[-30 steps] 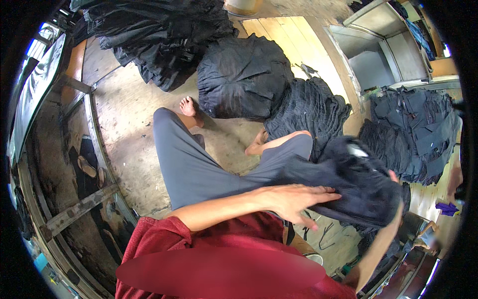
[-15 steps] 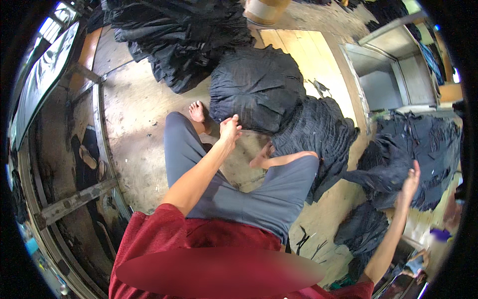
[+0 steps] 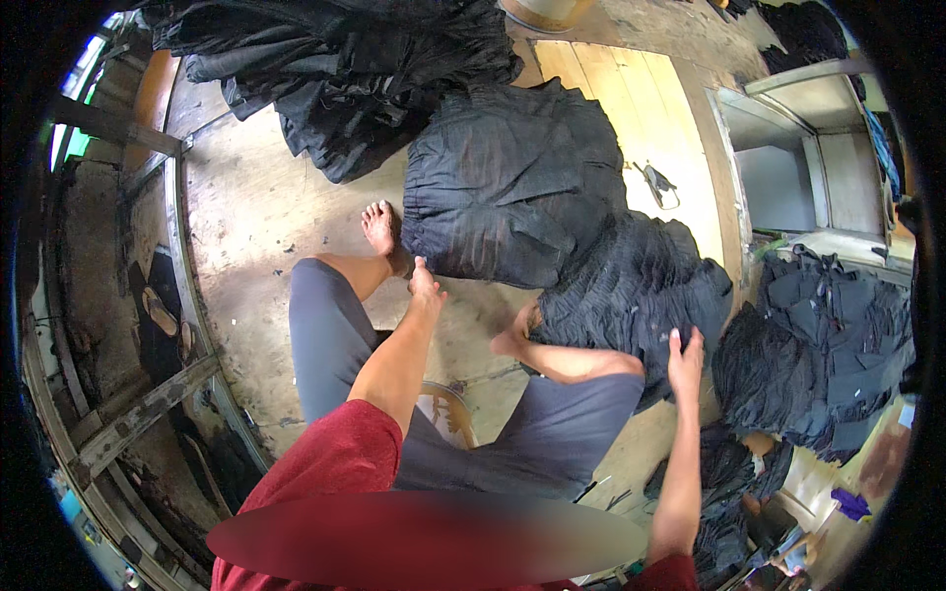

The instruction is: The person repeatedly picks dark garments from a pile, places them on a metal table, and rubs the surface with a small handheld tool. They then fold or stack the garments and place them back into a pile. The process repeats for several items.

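Observation:
A pair of black shorts (image 3: 512, 187) with a gathered waistband lies spread on top of a stack in front of me. My left hand (image 3: 425, 284) is beside its lower left edge, thumb stretched up and apart from the fingers, with nothing visible in it. Whether it touches the cloth I cannot tell. To the right of the stack, a layered heap of dark gathered garments (image 3: 641, 286) leans against it. My right hand (image 3: 685, 364) is at the near right edge of this heap, fingers extended and apart, holding nothing.
A larger black cloth pile (image 3: 335, 79) stands at the far left. More dark garments (image 3: 818, 345) lie at the right, below an open grey cabinet (image 3: 774, 177). Scissors (image 3: 657, 184) rest on the pale boards. A wooden frame (image 3: 182, 246) runs along the left.
My right hand has moved left from the right-hand garments to the leaning heap. My left hand has shifted slightly left and nearer to me. The whole view has shifted a little.

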`<action>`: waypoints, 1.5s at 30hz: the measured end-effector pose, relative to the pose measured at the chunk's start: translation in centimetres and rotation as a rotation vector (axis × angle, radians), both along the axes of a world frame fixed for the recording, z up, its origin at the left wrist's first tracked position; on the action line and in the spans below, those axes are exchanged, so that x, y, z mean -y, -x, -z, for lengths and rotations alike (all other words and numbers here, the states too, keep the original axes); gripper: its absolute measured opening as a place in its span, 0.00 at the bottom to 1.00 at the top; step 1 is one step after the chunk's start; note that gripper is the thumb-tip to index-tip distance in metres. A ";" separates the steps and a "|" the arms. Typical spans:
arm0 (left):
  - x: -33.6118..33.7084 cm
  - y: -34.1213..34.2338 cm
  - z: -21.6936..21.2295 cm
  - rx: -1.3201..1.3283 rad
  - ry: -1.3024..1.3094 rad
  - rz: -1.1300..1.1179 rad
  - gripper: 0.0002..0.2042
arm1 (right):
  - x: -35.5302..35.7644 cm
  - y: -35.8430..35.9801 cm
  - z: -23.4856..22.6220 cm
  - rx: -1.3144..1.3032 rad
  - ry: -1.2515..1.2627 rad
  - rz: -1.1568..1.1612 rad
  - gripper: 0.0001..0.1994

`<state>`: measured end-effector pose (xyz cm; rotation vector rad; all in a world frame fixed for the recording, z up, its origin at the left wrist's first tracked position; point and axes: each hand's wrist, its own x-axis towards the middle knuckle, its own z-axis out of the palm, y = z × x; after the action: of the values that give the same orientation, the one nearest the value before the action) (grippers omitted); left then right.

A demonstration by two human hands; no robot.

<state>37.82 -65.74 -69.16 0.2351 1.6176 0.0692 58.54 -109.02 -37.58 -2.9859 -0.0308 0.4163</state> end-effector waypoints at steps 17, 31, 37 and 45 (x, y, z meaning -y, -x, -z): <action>1.0 -5.9 -15.3 0.316 -0.817 -0.130 0.32 | -10.6 9.6 0.4 0.291 -0.236 -0.299 0.35; 10.4 -8.1 -19.4 0.772 -0.822 0.801 0.26 | -5.5 13.2 3.1 0.272 -0.828 0.245 0.18; -2.2 -14.9 -8.3 -0.445 -0.640 0.328 0.68 | -6.1 12.1 2.8 0.312 -0.547 0.099 0.14; -2.3 -11.4 -6.2 0.108 -0.765 0.323 0.42 | -6.2 11.0 2.6 0.300 -0.582 0.043 0.15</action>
<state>49.21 -63.45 -62.93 1.0569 1.3647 0.4463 47.58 -102.84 -40.14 -2.4373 -0.0972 -0.0502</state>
